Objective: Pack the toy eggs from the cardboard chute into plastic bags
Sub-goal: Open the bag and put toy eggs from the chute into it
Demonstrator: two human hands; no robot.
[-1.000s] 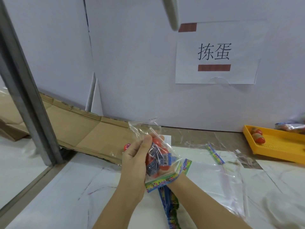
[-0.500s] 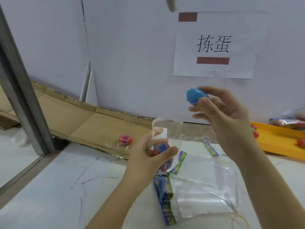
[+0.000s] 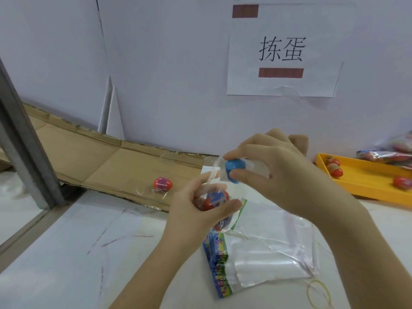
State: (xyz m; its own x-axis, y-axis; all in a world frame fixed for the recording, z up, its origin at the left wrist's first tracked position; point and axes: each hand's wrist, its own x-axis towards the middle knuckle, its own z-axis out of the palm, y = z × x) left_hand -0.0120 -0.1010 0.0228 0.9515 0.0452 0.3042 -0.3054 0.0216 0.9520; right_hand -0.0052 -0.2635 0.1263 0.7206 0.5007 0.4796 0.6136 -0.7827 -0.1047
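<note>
Packing underway: left hand (image 3: 196, 217) grips plastic bag (image 3: 213, 175) (red egg (image 3: 217, 199) inside); right hand (image 3: 285, 175) pinches blue egg (image 3: 234, 170) at its mouth; pink egg (image 3: 162, 183) left on cardboard chute (image 3: 107, 161).

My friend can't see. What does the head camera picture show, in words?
A right hand pinches a blue toy egg at the mouth of a clear plastic bag that the left hand holds, a red egg already inside. A loose red egg lies on the cardboard chute; a yellow tray holds more at right.
</note>
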